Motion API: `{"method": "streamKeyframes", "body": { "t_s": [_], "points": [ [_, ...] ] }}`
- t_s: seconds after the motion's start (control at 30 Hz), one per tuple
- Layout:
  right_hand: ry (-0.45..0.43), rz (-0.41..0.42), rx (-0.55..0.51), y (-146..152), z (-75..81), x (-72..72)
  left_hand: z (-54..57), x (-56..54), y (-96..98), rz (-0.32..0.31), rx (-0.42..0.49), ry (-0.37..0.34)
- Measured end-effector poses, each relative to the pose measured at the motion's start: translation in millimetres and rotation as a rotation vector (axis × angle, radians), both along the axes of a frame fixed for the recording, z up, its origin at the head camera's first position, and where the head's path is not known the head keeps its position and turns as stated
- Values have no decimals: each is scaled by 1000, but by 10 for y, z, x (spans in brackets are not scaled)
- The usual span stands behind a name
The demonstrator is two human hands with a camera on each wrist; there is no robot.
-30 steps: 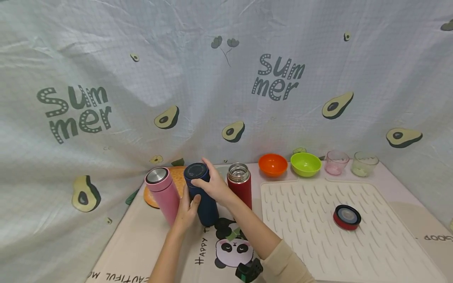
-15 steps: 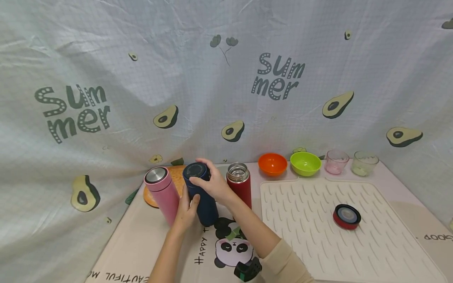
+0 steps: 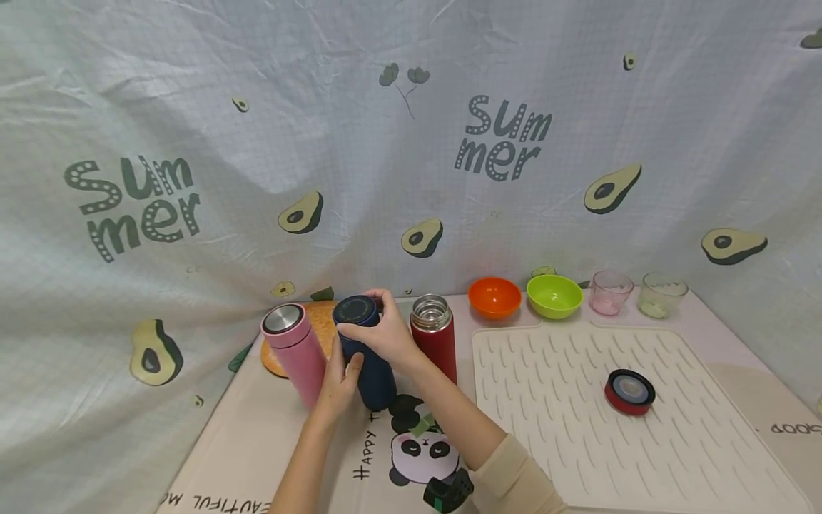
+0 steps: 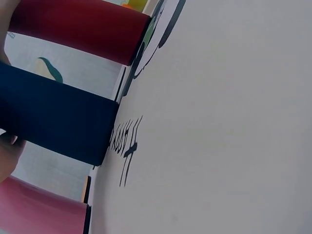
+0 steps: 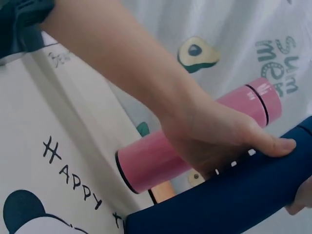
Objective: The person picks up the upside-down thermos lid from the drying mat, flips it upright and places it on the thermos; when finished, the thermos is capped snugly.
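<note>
A dark blue thermos (image 3: 375, 382) stands upright on the patterned tablecloth, tilted a little in the head view. My left hand (image 3: 337, 385) grips its body from the left, with the thumb (image 5: 282, 146) along its side in the right wrist view. My right hand (image 3: 388, 332) holds the thermos's lid (image 3: 355, 310), thumb in front and fingers curled behind the rim. Just left of it stands a pink thermos (image 3: 298, 357) with a steel-topped lid. To the right is a red thermos (image 3: 437, 350), uncapped, its steel mouth showing; my right hand and forearm partly overlap it.
A red and black lid (image 3: 630, 392) lies on a cream drying mat (image 3: 546, 428) at the right. Behind the mat stand an orange bowl (image 3: 495, 298), a green bowl (image 3: 555, 297), a pink cup (image 3: 610, 293) and a greenish cup (image 3: 661, 295). An orange round mat (image 3: 322, 321) lies behind the thermoses.
My right hand has turned slightly on the lid: its thumb has slid left across the front and the fingers have curled behind. My left hand and the thermoses stay in place.
</note>
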State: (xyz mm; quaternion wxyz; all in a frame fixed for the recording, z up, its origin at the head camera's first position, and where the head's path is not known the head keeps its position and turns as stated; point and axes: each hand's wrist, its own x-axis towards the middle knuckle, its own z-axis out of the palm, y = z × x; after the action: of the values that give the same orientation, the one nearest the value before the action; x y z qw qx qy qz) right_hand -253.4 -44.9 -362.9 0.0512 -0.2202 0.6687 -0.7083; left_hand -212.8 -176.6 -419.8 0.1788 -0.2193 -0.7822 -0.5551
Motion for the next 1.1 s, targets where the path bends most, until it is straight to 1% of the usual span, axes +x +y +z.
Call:
{"method": "streamKeyframes", "body": {
  "t_s": [0.07,0.17,0.23,0.37,0.43,0.5,0.57,0.63,0.73,0.8,0.87,0.93,1.0,1.1],
  "points": [
    [6,8,12,1,1,13,68,45,31,2,0,-1],
    [5,67,-2,13,5,10,153,106,71,18,7,-21],
    [5,76,-19,23,8,4,166,114,77,16,11,-38],
    [12,-17,-11,2,10,-6,176,110,82,-7,7,-34],
    [5,-42,-2,-13,17,0,170,99,80,-13,6,-28],
    [3,-33,16,-18,25,5,154,86,73,-10,7,-26],
    [3,16,15,-6,33,9,128,71,59,-2,11,-26],
    [-5,61,2,11,34,6,96,52,40,-10,16,-22],
    [-4,52,-19,22,30,-5,8,-11,-5,-53,26,-24],
    [-12,17,-24,18,23,-8,-47,-49,-30,-75,25,-27],
    [-17,-8,-16,12,20,-3,-97,-80,-51,-83,26,-35],
    [-20,1,2,14,19,9,-120,-84,-58,-83,26,-33],
    [-20,31,13,23,19,20,-129,-78,-61,-82,35,-31],
    [-14,74,-3,34,21,18,-134,-76,-61,-83,45,-26]
  ]
}}
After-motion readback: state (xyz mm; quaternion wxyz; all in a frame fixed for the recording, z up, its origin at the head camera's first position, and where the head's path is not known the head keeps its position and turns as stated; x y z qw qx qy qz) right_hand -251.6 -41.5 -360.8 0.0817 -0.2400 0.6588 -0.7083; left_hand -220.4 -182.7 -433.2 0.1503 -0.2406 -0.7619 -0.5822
